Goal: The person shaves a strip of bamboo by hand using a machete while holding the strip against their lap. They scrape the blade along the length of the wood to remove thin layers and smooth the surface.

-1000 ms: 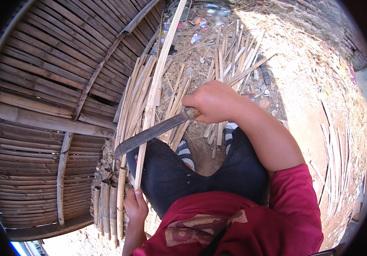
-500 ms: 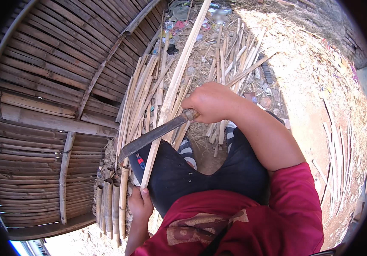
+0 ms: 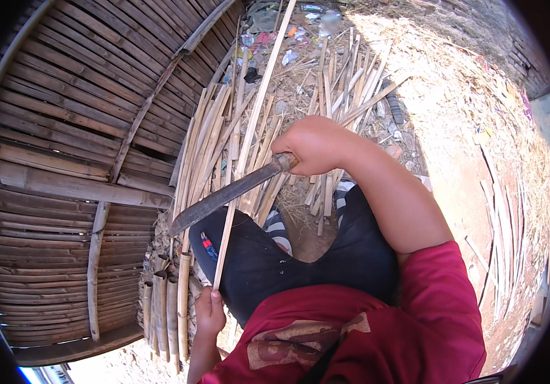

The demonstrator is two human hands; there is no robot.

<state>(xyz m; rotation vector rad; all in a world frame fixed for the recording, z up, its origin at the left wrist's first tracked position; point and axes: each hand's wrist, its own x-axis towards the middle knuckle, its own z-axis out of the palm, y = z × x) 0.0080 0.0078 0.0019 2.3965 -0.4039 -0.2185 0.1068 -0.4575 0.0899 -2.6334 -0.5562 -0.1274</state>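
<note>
Slatted bamboo wall [image 3: 63, 121]: fills the left side, crosspieces tying the slats.
Dark trousers [image 3: 262, 259]: knees apart, feet set forward, apparently to leave room for the work at the left thigh.
Long pale strip [image 3: 226, 237]: runs from the left hand past the left thigh to the top edge of view; its near end sits close to the body, presumably so that one hand can control the length.
Loose strips [image 3: 215, 128]: laid roughly parallel beside the wall, probably to stay within left-side reach.
Strip pile [image 3: 329, 89]: heaped ahead of the feet, lengths crossing.
Thin strips [image 3: 497, 224]: spread on the ground at far right, well apart.
Knife [image 3: 209, 205]: broad dark blade slanting across the strip, tip toward the wall; exact contact cannot be told.
Bamboo tubes [image 3: 160, 313]: grouped near the left hand, open ends showing.
Right hand [image 3: 313, 146]: closed in a fist round the knife handle, seemingly for firm command of the blade.
Left hand [image 3: 209, 312]: thumb and fingers pinched on the strip's near end, clear of the blade, seemingly to steady it.
Litter [image 3: 289, 57]: small coloured scraps, top centre.
</note>
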